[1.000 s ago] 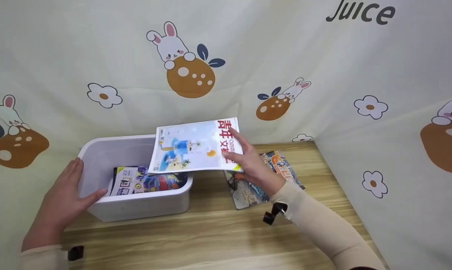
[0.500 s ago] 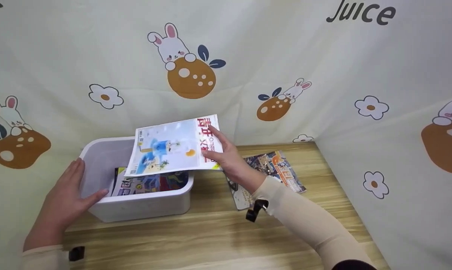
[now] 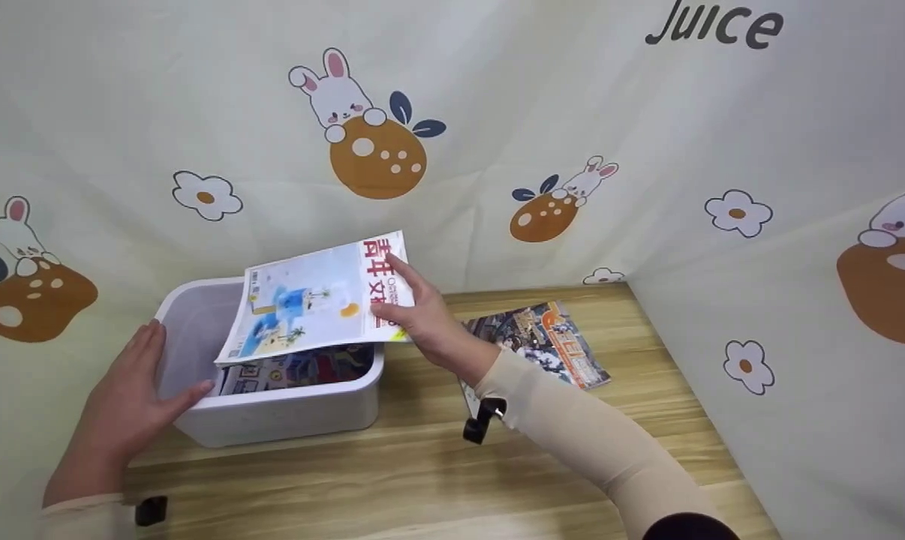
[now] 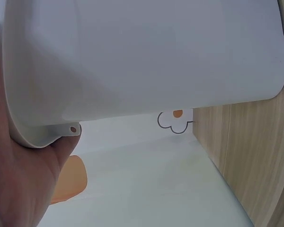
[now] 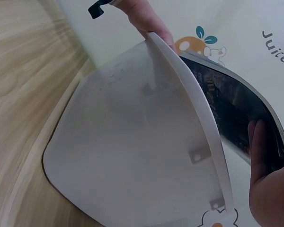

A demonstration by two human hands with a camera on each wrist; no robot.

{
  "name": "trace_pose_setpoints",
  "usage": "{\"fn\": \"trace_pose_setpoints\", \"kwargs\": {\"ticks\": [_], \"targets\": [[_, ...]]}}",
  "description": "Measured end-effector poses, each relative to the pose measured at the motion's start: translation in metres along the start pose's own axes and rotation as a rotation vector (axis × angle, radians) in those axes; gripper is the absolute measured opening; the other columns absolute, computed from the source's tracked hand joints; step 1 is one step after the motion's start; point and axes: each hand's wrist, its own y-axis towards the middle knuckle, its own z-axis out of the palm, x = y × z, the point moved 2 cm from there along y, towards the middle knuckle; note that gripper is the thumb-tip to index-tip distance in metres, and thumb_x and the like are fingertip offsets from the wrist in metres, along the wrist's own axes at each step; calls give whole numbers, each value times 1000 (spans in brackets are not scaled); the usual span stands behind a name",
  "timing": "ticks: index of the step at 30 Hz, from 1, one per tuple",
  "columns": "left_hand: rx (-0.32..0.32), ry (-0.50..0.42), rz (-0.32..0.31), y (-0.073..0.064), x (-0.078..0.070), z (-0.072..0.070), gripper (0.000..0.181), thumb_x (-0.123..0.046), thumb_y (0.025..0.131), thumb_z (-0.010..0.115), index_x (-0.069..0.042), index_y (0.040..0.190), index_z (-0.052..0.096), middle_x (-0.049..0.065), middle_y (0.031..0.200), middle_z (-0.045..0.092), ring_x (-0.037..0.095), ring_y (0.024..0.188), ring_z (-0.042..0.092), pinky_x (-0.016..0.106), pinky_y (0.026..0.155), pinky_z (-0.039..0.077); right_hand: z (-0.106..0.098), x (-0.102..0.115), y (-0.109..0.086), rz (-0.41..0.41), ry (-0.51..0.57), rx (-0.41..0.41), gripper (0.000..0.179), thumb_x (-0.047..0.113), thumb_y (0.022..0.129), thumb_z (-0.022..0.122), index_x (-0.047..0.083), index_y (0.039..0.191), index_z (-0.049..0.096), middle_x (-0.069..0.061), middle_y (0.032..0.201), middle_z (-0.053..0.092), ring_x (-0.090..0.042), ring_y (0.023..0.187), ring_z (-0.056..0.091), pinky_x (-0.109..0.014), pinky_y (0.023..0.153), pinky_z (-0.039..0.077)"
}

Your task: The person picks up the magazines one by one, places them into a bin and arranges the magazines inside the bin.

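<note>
Tilted over a pale grey plastic bin point(image 3: 287, 412) is a magazine point(image 3: 310, 307) with a blue beach picture and red characters. My right hand point(image 3: 430, 319) pinches its right edge, thumb on the cover and other fingers beneath. In the right wrist view those fingers lie against the magazine's dark underside point(image 5: 227, 104). On the bin's left corner, my left hand point(image 3: 126, 401) grips the rim, thumb at the front and fingers along the left side. Inside the bin lies another colourful magazine point(image 3: 310, 371), partly covered by the held one.
Right of the bin, a colourful magazine point(image 3: 550, 345) lies on the wood-grain table point(image 3: 392, 487), partly behind my right forearm. A cloth point(image 3: 467, 90) printed with rabbits and oranges hangs behind the table and along its right side.
My right hand has carried the beach-picture magazine leftward, farther over the bin, and more of the magazine on the table shows. My left hand stays on the rim.
</note>
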Motion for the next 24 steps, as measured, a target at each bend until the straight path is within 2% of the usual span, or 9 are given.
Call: {"fn": "trace_pose_setpoints", "kwargs": {"ticks": [7, 14, 19, 24], "targets": [[9, 6, -13, -1, 1, 1, 121, -64, 99, 73, 4, 174, 7, 34, 179, 10, 54, 167, 5, 82, 125, 12, 18, -5, 1, -2, -60, -4, 91, -5, 95, 83, 24, 172, 43, -12, 143, 65, -26, 119, 73, -34, 99, 64], [13, 10, -12, -2, 1, 1, 121, -64, 99, 73, 4, 174, 7, 34, 180, 9, 54, 167, 5, 81, 126, 11, 33, -9, 3, 39, -102, -38, 91, -1, 95, 85, 34, 169, 47, -9, 152, 60, -22, 123, 70, -33, 102, 61], [11, 14, -10, -1, 1, 1, 123, -65, 98, 73, 4, 174, 6, 34, 180, 9, 54, 167, 4, 80, 126, 11, 43, -12, 6, 32, -121, -52, 91, -1, 92, 86, 32, 169, 48, -9, 165, 50, -20, 124, 68, -32, 104, 60], [0, 7, 5, 0, 1, 0, 121, -62, 98, 75, 6, 174, 8, 35, 179, 12, 54, 167, 8, 81, 126, 15, 52, -14, 10, 9, -151, -49, 91, 1, 92, 87, 28, 169, 48, -10, 161, 53, -21, 117, 71, -31, 101, 61]]}}
